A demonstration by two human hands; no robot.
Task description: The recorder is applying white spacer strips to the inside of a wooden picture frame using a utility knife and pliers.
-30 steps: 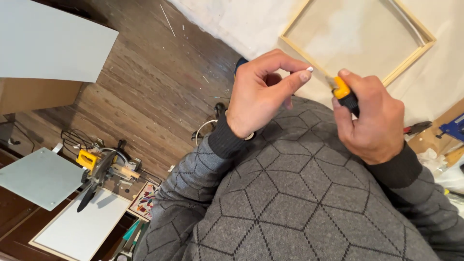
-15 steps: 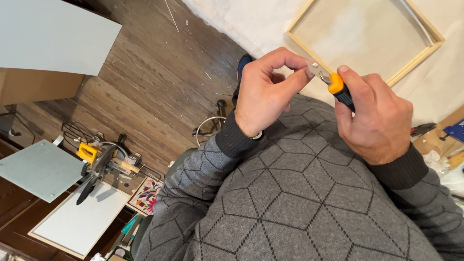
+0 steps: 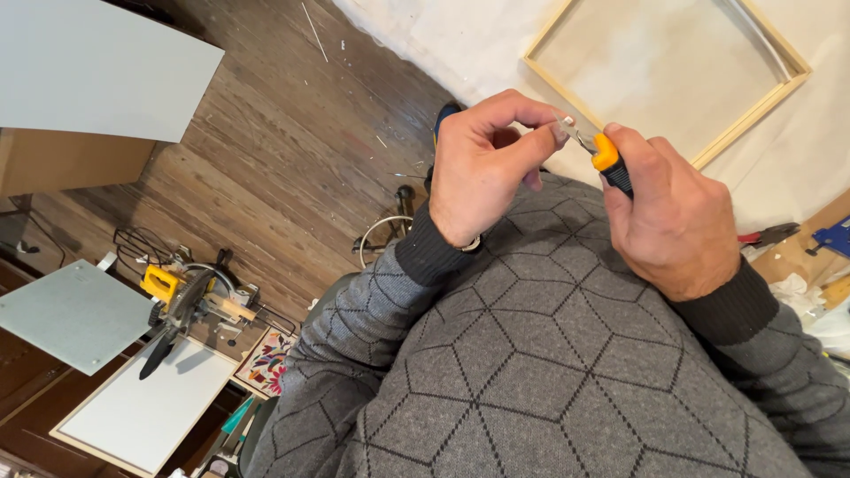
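— Orange and black is seen on the small knife [image 3: 611, 164]. Where is it held?

— It is gripped in the right hand [image 3: 677, 221], at about two o'clock in the view. The fingers are closed tight around the handle, so only the orange end and a bit of black can be seen.

— And the thin metal blade [image 3: 580, 137]?

— It is pointed up toward eleven o'clock from the handle. Its tip is pinched by the left hand [image 3: 482, 173], between the thumb and the first finger. The other fingers of that hand are curled in.

— Are the two hands kept apart?

— No, they are held just beside each other, above a grey jumper [image 3: 549, 372] with dark six-sided lines.

— What is seen behind the hands?

— A pale wooden frame [image 3: 544, 75] is laid on a white cloth [image 3: 443, 35] at one o'clock. The knife tip is seen in front of the frame's lower edge.

— And on the other side?

— A dark wood floor [image 3: 266, 159] is seen at ten o'clock. A yellow saw [image 3: 190, 296] is set down at eight o'clock, next to a white board [image 3: 146, 412]. A grey-green panel [image 3: 75, 314] is seen just to nine o'clock of the saw.

— Anything by the right wrist?

— Red-handled pliers [image 3: 766, 235] are laid at three o'clock, near some cardboard [image 3: 801, 257].
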